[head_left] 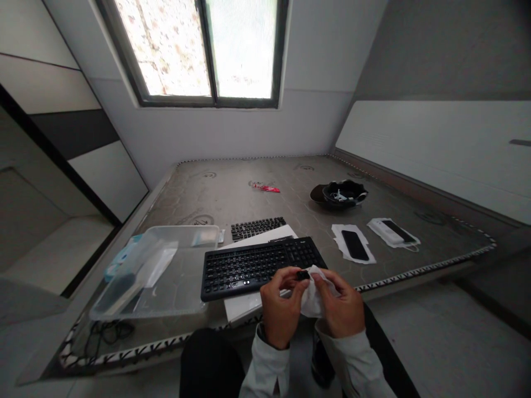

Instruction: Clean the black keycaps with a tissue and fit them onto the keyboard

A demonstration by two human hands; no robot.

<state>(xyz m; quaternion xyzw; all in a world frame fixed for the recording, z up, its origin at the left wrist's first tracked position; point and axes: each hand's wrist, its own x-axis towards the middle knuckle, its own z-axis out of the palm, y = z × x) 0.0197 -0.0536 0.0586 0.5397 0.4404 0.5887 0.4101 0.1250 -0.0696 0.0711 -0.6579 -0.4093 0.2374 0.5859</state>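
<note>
My left hand (282,304) pinches a small black piece (303,275), perhaps a keycap, though it is too small to be sure. A crumpled white tissue (313,301) is gripped in my right hand (343,305) and meets the black piece between my fingertips. Both hands are close together above the near edge of the mattress. Just beyond them a black keyboard (244,269) lies tilted across a white box (244,307). Behind it is a block of black keys (258,228), laid out in rows.
A clear plastic bin (194,309) stands left, holding white items. To the right lie a dark phone (354,245) on a white sheet and a second dark device (397,231). Farther back are a dark cap (345,194) and a red packet (270,189). A black cable (103,331) hangs front left.
</note>
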